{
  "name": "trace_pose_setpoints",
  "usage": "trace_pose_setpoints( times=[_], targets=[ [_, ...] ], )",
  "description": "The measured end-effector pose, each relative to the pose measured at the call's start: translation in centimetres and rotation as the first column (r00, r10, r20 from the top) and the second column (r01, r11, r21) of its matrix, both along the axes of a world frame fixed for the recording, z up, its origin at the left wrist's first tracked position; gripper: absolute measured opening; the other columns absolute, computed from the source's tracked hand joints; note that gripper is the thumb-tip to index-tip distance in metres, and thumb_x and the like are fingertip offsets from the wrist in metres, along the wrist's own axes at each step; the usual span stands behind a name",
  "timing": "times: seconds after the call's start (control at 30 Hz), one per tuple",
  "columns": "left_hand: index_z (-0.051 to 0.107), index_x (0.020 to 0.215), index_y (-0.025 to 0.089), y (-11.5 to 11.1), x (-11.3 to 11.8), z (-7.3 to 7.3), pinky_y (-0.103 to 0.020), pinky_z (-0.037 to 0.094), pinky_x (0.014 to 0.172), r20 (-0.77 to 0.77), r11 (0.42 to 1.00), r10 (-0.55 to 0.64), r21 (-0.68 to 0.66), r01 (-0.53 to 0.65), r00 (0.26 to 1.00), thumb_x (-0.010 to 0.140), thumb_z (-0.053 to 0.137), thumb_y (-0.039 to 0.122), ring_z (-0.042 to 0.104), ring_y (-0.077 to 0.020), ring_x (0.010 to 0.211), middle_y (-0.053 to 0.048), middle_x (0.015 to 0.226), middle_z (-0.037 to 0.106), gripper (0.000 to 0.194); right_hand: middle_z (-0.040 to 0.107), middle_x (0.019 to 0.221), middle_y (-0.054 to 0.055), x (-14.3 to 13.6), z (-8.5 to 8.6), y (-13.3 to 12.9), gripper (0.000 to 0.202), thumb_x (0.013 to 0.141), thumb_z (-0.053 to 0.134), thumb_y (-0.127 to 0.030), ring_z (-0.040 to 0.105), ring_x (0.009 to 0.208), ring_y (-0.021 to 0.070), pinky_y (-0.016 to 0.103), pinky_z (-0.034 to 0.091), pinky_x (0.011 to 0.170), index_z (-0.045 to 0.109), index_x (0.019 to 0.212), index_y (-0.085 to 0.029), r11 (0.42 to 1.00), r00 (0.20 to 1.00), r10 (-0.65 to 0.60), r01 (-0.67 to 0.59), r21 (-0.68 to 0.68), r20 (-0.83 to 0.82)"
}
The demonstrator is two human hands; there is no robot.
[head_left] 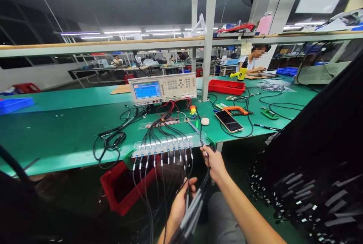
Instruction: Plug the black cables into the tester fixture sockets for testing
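Note:
My right hand (pixel 214 162) is closed on a black cable near the right end of a clear plastic test strip (pixel 167 142) at the bench edge. Lower down, my left hand (pixel 180 200) has its fingers curled around black cables. A bundle of cables with grey sleeved ends (pixel 193 210) hangs between my hands and over my left forearm. Several black cables with white tags (pixel 162 162) are plugged in a row along the strip's front. From the strip's back, thin black leads (pixel 159 121) run to a bench meter (pixel 163 88) with a lit blue screen.
Below the strip is a red bin (pixel 120 198). A phone (pixel 229 121), an orange clamp (pixel 238 110), a white case (pixel 205 121) and a small toy figure (pixel 193 111) lie to the right. Coiled cables (pixel 109 142) lie left. A person (pixel 249 62) sits beyond the red tray (pixel 227 86).

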State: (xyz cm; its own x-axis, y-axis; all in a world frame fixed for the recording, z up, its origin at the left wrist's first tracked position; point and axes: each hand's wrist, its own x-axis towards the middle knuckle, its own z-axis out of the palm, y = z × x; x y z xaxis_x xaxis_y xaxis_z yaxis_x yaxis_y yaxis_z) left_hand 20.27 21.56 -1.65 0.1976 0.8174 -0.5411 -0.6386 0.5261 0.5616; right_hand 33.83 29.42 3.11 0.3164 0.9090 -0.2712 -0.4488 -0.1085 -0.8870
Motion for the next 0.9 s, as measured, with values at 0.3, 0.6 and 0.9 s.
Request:
trace_pose_setpoints(
  times=[0.3, 0.6, 0.9],
  targets=[
    [0.079, 0.088, 0.023, -0.6, 0.1, 1.1, -0.018, 0.039, 0.044, -0.039, 0.997, 0.038, 0.072, -0.035, 0.999, 0.036, 0.092, 0.042, 0.046, -0.0050, 0.043, 0.009, 0.048, 0.056, 0.057, 0.054, 0.064, -0.004, 0.8, -0.2, -0.4, 0.042, 0.065, 0.075, -0.050, 0.026, 0.036, -0.0016, 0.017, 0.014, 0.034, 0.071, 0.083, -0.012, 0.991, 0.985, 0.131, -0.130, 0.016, -0.108],
    [0.077, 0.070, 0.017, -0.8, -0.1, 1.2, -0.021, 0.041, 0.047, -0.107, 0.999, -0.005, 0.041, 0.010, 0.994, 0.036, 0.090, 0.043, 0.050, -0.0071, 0.048, 0.004, 0.053, 0.058, 0.045, 0.054, 0.064, -0.004, 0.8, 0.0, 0.0, 0.048, 0.064, 0.077, -0.053, 0.027, 0.035, -0.0017, 0.016, 0.015, 0.033, 0.070, 0.086, -0.011, 0.989, 0.985, 0.149, -0.150, -0.010, -0.082],
    [0.078, 0.080, 0.021, -0.9, -0.2, 0.9, -0.020, 0.037, 0.046, -0.161, 0.991, -0.019, 0.131, 0.040, 0.987, 0.044, 0.085, 0.056, 0.043, -0.0053, 0.046, 0.007, 0.052, 0.049, 0.051, 0.049, 0.057, -0.006, 0.5, 0.3, 0.1, 0.045, 0.064, 0.075, -0.053, 0.026, 0.036, 0.0009, 0.019, 0.014, 0.035, 0.067, 0.081, -0.012, 0.988, 0.987, 0.152, -0.153, -0.025, -0.055]
  ],
)
